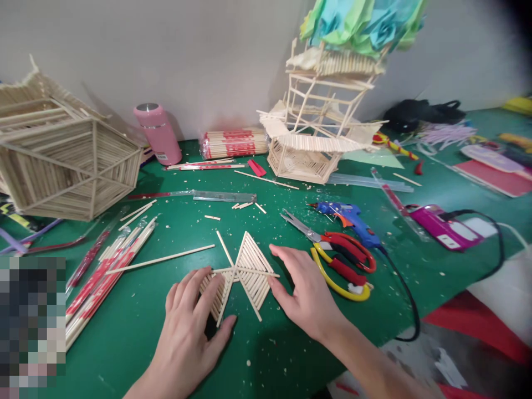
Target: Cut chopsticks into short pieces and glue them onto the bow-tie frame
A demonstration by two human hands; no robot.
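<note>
Loosely spread, the left hand curves over the left part of a flat, star-like frame of pale wooden sticks, its thumb apart from its fingers. The right hand is open too, thumb and forefinger parted beside the frame's right end (whether the thumb touches is hard to tell). The frame lies on the green table between the hands, two of its wedges filled with parallel sticks.

A thin pale stick lies to its left, near red-and-white plastic-wrapped sticks. To the right lie cutting tools with metal blades and red, orange and yellow handles, just beside a blue glue gun with an orange trigger. Behind stands a pink cylindrical bottle (slightly tilted in view).
</note>
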